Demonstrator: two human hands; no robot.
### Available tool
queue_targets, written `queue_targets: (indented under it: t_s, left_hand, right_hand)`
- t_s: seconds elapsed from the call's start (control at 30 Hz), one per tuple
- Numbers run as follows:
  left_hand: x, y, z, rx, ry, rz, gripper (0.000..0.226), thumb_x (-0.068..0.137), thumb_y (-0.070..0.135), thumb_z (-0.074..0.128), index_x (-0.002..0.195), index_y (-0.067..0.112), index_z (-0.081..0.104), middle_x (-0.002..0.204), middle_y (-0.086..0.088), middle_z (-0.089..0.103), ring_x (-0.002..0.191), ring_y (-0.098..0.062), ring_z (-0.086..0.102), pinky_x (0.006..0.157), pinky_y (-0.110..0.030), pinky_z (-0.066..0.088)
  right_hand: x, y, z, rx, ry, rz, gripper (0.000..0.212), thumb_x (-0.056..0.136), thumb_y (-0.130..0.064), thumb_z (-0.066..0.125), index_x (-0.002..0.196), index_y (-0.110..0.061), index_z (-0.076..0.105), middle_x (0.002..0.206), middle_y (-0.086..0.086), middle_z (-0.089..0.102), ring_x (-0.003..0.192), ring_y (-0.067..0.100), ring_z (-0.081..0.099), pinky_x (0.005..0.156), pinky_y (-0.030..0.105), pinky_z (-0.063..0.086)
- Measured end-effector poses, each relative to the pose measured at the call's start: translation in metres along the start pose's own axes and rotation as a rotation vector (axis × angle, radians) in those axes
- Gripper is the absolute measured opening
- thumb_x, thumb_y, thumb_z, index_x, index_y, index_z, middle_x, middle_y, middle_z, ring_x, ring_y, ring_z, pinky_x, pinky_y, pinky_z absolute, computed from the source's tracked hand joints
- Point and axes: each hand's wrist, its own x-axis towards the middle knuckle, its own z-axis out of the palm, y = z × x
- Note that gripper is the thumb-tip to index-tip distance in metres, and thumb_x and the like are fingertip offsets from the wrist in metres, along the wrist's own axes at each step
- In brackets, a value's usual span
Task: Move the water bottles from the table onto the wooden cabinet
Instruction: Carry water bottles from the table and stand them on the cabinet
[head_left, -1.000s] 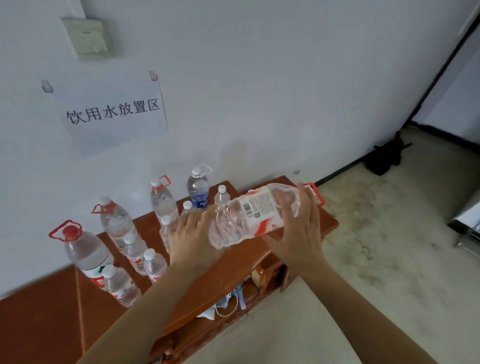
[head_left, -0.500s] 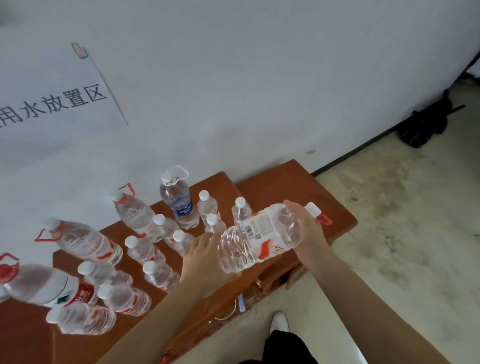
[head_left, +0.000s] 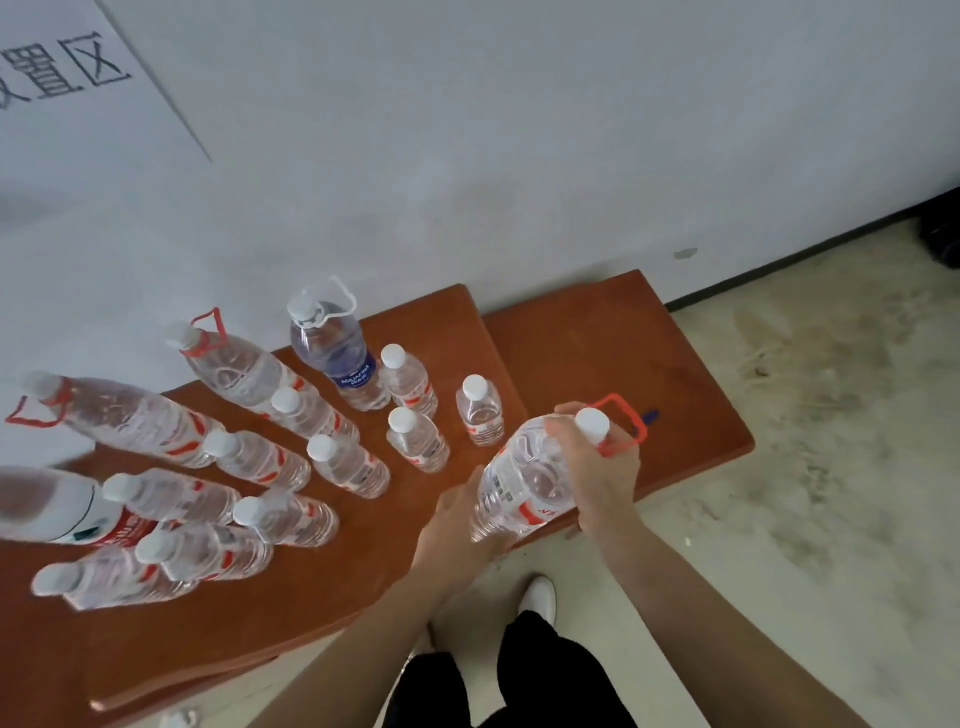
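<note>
Both hands grip a large water bottle (head_left: 524, 483) tilted over the wooden cabinet (head_left: 597, 343), lower centre of frame: my left hand (head_left: 457, 525) cups its base, my right hand (head_left: 597, 467) wraps its shoulder beneath the white cap (head_left: 592, 422). Other bottles (head_left: 343, 462) crowd the cabinet's left.

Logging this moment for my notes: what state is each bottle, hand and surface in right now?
Large bottle: capped, tilted, held in both hands over the cabinet's front edge.
Left hand: wrapped around the bottle's base.
Right hand: gripping near the neck.
Blue-label bottle: capped, standing.
Small bottles: capped, standing on the cabinet.
Wooden cabinet: right section bare.
</note>
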Motion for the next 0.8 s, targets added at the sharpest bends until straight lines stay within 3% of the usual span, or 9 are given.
queue_targets:
  t_s: [0.07,0.13,0.2,0.3,0.43,0.6,0.7,0.8]
  left_hand:
    - [0.009,-0.005,0.004,-0.143,-0.073,0.006,0.077,0.096,0.050,0.059,0.157,0.040,0.014,0.158,0.007,0.037,0.140,-0.019,0.043,0.116,-0.043,0.034]
    - [0.015,-0.009,0.007,-0.383,-0.144,-0.043,0.063,0.097,0.053,0.054,0.150,0.057,0.019,0.157,0.012,0.040,0.141,-0.023,0.044,0.116,-0.046,0.037]
    - [0.019,-0.011,0.007,-0.635,-0.171,-0.129,0.052,0.096,0.056,0.053,0.140,0.067,0.027,0.149,0.018,0.046,0.130,-0.025,0.057,0.107,-0.050,0.047]
    - [0.026,-0.012,-0.001,-0.859,-0.158,-0.189,0.043,0.105,0.046,0.041,0.143,0.056,0.024,0.126,0.023,0.060,0.103,-0.014,0.072,0.099,-0.045,0.053]
    - [0.040,-0.022,-0.020,-1.005,-0.152,-0.229,0.038,0.107,0.043,0.039,0.144,0.046,0.037,0.138,0.007,0.061,0.109,-0.025,0.070,0.105,-0.051,0.048]
    - [0.046,-0.037,-0.034,-1.084,-0.149,-0.304,0.036,0.103,0.044,0.051,0.138,0.044,0.049,0.132,0.005,0.064,0.111,-0.033,0.068,0.098,-0.044,0.055]
    - [0.039,-0.040,-0.040,-1.081,-0.150,-0.310,0.040,0.099,0.056,0.050,0.136,0.040,0.054,0.128,0.007,0.066,0.109,-0.029,0.069,0.096,-0.043,0.056]
    - [0.029,-0.044,-0.048,-1.055,-0.174,-0.292,0.044,0.099,0.060,0.046,0.137,0.038,0.053,0.124,0.012,0.067,0.110,-0.019,0.067,0.100,-0.045,0.053]
  right_hand:
    - [0.004,0.005,0.007,-0.056,0.033,-0.049,0.013,0.071,-0.014,0.084,0.076,-0.025,0.079,0.068,-0.007,0.074,0.066,0.008,0.069,0.071,0.032,0.057]
    - [0.007,0.007,0.016,-0.130,0.034,-0.091,0.013,0.071,-0.017,0.084,0.077,-0.026,0.078,0.067,-0.010,0.073,0.063,0.004,0.068,0.071,0.028,0.054]
    - [0.006,0.009,0.028,-0.185,0.026,-0.126,0.013,0.071,-0.021,0.085,0.079,-0.028,0.078,0.070,-0.010,0.074,0.067,0.004,0.070,0.073,0.031,0.056]
    - [0.002,0.011,0.046,-0.217,0.030,-0.201,0.013,0.071,-0.024,0.085,0.078,-0.029,0.076,0.074,-0.015,0.073,0.073,0.005,0.071,0.077,0.039,0.060]
    - [-0.008,0.016,0.072,-0.208,0.010,-0.310,0.014,0.072,-0.029,0.085,0.081,-0.027,0.074,0.080,-0.022,0.071,0.085,0.008,0.072,0.082,0.043,0.060]
    - [-0.006,0.023,0.092,-0.358,-0.144,-0.467,0.025,0.075,-0.041,0.080,0.090,-0.025,0.068,0.091,-0.015,0.067,0.096,0.014,0.069,0.081,0.041,0.059]
    - [-0.011,0.035,0.091,-0.512,-0.289,-0.668,0.039,0.088,-0.049,0.070,0.107,-0.016,0.063,0.103,-0.006,0.064,0.098,0.013,0.062,0.083,0.034,0.056]
    - [-0.022,0.044,0.084,-0.577,-0.325,-0.698,0.044,0.091,-0.056,0.064,0.114,-0.019,0.060,0.113,-0.005,0.062,0.106,0.008,0.056,0.084,0.024,0.053]
